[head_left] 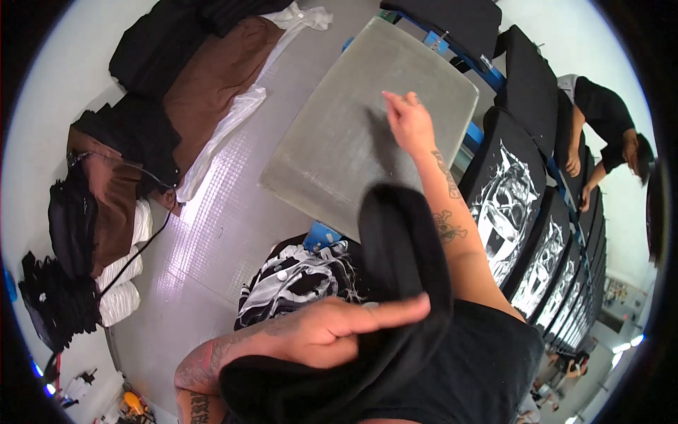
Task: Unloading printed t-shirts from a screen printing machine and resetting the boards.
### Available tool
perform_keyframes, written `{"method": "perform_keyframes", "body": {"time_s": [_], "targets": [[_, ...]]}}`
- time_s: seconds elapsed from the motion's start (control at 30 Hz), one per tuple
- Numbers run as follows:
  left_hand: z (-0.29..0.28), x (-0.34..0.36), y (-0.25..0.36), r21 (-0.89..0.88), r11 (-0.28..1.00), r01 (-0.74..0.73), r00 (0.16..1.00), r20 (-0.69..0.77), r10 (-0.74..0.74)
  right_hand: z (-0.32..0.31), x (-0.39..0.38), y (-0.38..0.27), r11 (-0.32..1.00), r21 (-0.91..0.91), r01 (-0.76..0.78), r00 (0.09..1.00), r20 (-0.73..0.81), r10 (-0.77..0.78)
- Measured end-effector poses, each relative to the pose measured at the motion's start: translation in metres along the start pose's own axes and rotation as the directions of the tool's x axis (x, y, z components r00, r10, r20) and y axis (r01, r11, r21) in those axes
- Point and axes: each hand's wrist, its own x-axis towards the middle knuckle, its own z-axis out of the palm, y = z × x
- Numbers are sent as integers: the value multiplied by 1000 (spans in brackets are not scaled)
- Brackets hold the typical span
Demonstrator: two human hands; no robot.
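Observation:
My right hand (408, 120) is raised over a grey, rounded rectangular platen (318, 155), index finger extended, others loosely bent, holding nothing I can see. My left hand (332, 328) grips a slightly blurred length of black fabric (395, 226) at the lower middle; its index finger lies outstretched across the cloth, and the other fingers are partly hidden. The fabric rises in a loop beside my right forearm and drapes across my front. Below the platen, beside my left hand, is a bunched black cloth with a white print (282, 275).
At left lie black garment piles (155, 42), brown cloth (212, 78) and white bundles (120, 307). At right, a long row of platens carries black cloth with white prints (505, 205). A co-worker (604, 106) bends over them, both hands low. Other people (572, 367) are farther back.

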Motion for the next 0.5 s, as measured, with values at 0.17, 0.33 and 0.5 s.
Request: {"method": "perform_keyframes", "body": {"time_s": [0.17, 0.33, 0.5], "targets": [[-6, 27, -20, 141, 989, 50, 996, 69, -60, 44, 0, 8, 985, 10, 174, 960, 221, -172], [-8, 38, -27, 25, 996, 91, 996, 5, -91, 60, 8, 12, 972, -65, 226, 942, 268, -202], [-11, 52, -25, -105, 994, 11, 995, -96, -21, 67, 20, 12, 954, -134, 268, 921, 325, -213]]}}
